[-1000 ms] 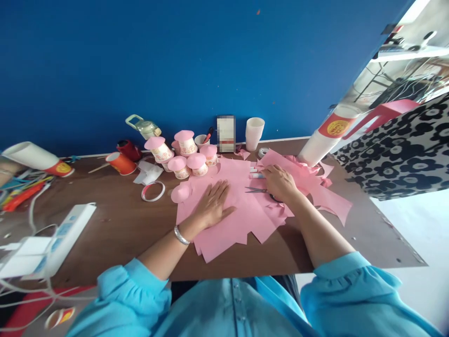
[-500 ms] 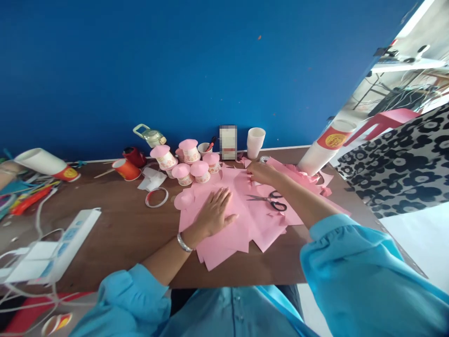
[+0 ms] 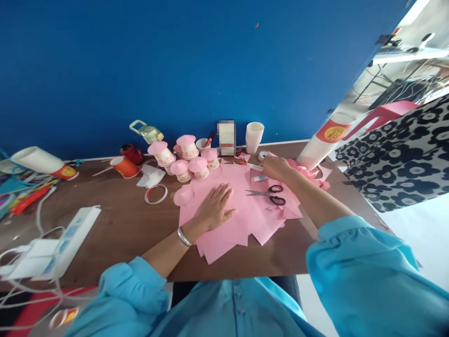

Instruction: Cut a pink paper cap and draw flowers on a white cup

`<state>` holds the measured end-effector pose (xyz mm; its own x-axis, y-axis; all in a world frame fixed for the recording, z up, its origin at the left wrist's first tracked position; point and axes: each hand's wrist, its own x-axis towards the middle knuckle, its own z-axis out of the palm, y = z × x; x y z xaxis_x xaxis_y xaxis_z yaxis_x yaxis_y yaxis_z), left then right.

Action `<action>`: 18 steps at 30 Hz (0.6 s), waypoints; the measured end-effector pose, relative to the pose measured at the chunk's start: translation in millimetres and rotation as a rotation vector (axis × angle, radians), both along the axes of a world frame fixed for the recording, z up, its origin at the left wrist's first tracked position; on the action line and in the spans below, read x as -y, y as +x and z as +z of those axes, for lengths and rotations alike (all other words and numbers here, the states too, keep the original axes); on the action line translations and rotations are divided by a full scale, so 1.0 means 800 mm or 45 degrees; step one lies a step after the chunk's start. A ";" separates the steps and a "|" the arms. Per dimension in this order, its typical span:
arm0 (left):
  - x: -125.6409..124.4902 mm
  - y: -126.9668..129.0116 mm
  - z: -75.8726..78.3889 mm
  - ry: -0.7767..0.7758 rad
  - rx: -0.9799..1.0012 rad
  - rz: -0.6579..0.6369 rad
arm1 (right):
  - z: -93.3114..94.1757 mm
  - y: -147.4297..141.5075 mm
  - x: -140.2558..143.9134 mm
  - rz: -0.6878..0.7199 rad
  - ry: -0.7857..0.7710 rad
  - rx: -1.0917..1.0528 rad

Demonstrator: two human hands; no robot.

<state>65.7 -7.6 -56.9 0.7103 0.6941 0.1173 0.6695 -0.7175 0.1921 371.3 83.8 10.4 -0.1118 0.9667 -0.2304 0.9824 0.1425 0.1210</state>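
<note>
My left hand (image 3: pixel 216 206) lies flat, fingers stretched out, on overlapping pink paper sheets (image 3: pixel 224 243). My right hand (image 3: pixel 277 168) is at the far right of the sheets with its fingers curled down; what they hold, if anything, is hidden. Just left of those fingertips lie a slim white stick with an orange tip (image 3: pixel 253 166) and a small white and blue tube (image 3: pixel 258 178). Open scissors with black handles (image 3: pixel 268 193) rest on the paper between my hands. A pink paper cone (image 3: pixel 183 195) sits by the left edge of the sheets.
Small patterned paper cups with pink cone tops (image 3: pixel 199 168) cluster at the back. White stacked cups (image 3: pixel 254 138), a tall cup stack (image 3: pixel 326 140), a tape roll (image 3: pixel 156 194), an orange cup (image 3: pixel 124 167) and a power strip (image 3: pixel 75 238) surround the paper.
My right hand has moved to the right, uncovering the orange-tipped stick and the tube. The pink sheet right of my right arm no longer shows there. My left hand stays flat on the paper.
</note>
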 end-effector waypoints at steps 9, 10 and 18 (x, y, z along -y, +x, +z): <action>-0.009 0.001 0.018 -0.235 -0.006 -0.231 | 0.000 -0.006 0.001 0.015 0.017 -0.006; -0.011 0.001 0.020 -0.250 -0.011 -0.247 | 0.000 -0.007 0.003 0.017 0.027 -0.006; -0.012 -0.009 0.012 -0.185 0.147 -0.213 | 0.019 -0.016 0.016 0.029 0.238 -0.060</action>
<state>58.8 1.9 -47.3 0.8045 0.5833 0.1121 0.5110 -0.7759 0.3698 358.3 70.7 25.4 -0.1403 0.9893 -0.0413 0.9844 0.1438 0.1016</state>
